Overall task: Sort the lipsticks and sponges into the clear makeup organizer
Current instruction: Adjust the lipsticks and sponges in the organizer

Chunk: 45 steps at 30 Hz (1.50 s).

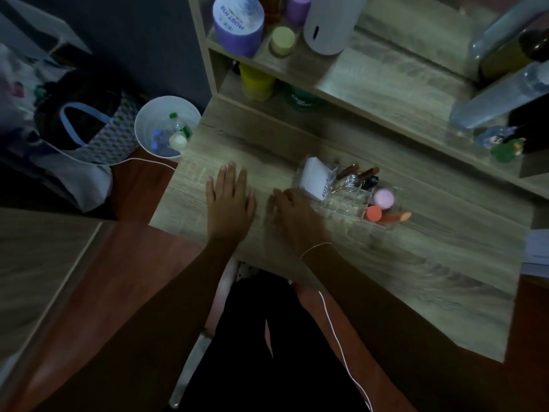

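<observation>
My left hand (230,200) lies flat, fingers spread, on the wooden table (416,278) at frame centre; my right hand (292,214) rests palm-down beside it, just touching the clear organizer (335,200). Inside stand lipsticks (361,177), a white packet (316,181), a pink sponge (383,198) and an orange sponge (373,213). A white bin (148,120) sits at upper left.

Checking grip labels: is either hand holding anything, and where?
Nothing held. The left hand lies flat on the desk; the right hand rests empty beside the organizer.
</observation>
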Available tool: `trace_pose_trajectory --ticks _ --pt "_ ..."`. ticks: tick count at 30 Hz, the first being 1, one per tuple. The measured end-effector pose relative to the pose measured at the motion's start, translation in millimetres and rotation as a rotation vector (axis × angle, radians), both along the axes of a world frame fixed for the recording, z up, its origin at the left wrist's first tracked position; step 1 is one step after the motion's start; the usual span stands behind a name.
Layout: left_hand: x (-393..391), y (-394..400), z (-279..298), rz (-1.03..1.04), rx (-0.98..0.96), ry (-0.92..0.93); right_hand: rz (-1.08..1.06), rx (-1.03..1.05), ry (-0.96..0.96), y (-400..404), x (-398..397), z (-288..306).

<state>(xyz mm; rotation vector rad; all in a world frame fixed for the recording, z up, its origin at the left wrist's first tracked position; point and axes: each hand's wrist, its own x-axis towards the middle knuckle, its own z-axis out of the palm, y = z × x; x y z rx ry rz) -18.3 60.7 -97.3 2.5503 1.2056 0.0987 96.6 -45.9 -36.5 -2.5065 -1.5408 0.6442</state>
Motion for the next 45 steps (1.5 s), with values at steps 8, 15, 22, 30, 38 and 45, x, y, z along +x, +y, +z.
trace_pose_trajectory --ticks 8,15,22,30,38,45 --pt "-3.1 0.0 -3.5 0.009 0.009 0.002 -0.025 0.073 0.005 -22.3 -2.7 -4.5" --pt "-1.8 1.2 -7.0 0.001 0.015 -0.009 -0.456 0.429 0.128 -67.4 16.7 35.7" --pt "0.0 -0.5 -7.3 0.005 0.019 -0.027 -0.764 0.692 -0.018 -97.3 49.2 53.8" --pt "-0.1 -1.3 -6.6 0.012 0.025 -0.048 -0.793 0.714 0.038 -85.4 58.7 50.0" --pt "-0.2 -1.9 -5.7 0.008 0.030 -0.054 -0.747 0.613 0.021 -78.0 62.3 37.1" --pt "0.6 -2.7 -4.1 0.010 0.034 -0.035 -0.785 0.545 0.015 -73.5 60.9 28.2"
